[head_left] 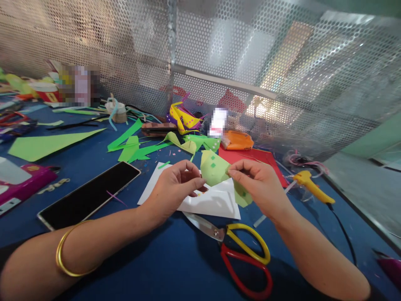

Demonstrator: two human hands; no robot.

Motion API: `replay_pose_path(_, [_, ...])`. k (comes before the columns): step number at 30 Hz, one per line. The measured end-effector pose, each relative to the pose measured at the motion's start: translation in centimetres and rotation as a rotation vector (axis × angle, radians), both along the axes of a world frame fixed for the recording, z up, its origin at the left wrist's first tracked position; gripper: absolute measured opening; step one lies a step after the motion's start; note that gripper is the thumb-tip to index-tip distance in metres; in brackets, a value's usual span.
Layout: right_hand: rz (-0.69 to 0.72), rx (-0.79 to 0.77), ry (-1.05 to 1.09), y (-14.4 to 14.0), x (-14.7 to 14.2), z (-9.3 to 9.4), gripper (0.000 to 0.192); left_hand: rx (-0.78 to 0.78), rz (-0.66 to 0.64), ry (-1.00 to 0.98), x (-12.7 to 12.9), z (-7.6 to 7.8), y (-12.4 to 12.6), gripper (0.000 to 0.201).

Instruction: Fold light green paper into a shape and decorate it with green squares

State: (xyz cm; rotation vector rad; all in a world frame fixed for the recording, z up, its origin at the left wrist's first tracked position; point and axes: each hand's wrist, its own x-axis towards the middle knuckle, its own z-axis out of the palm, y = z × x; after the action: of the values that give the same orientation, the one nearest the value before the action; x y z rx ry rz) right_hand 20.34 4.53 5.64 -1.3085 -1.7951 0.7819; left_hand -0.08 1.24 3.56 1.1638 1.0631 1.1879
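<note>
A light green folded paper piece (214, 169) with darker green diamond spots hangs above a white sheet of paper (213, 205). My right hand (258, 184) pinches its right side between thumb and fingers. Part of the green paper shows below that hand. My left hand (178, 184), its fingers curled toward the thumb, is at the paper's left edge; whatever is between those fingertips is hidden. Scissors (219, 234) with one yellow and one red handle lie in front, blade tips at the white sheet.
A black-screened phone (94, 194) lies left, a yellow glue gun (315, 188) with its cord right. Behind are green paper strips (134, 144), a yellow-and-purple paper piece (183, 117), red paper (257, 163) and an orange object (238, 140). A perforated metal screen (131, 54) closes the back.
</note>
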Motion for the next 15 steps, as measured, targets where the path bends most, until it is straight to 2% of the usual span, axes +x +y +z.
replay_pose_path(7, [0.017,0.017,-0.04,-0.13,-0.1,-0.09,0.021,-0.021,-0.102,0.11,0.09,0.29,-0.05,0.013])
replay_pose_path(11, [0.019,0.025,-0.063,-0.16,-0.27,-0.03,0.019,-0.06,-0.13,0.088,0.09,0.04,0.07,0.012])
replay_pose_path(13, [0.028,0.141,-0.08,-0.27,-0.4,0.0,0.015,-0.079,-0.107,0.063,0.08,-0.12,0.12,0.013])
replay_pose_path(15, [0.023,0.347,-0.115,-0.49,-0.59,-0.03,0.011,-0.112,-0.079,0.035,0.07,-0.22,0.16,0.015])
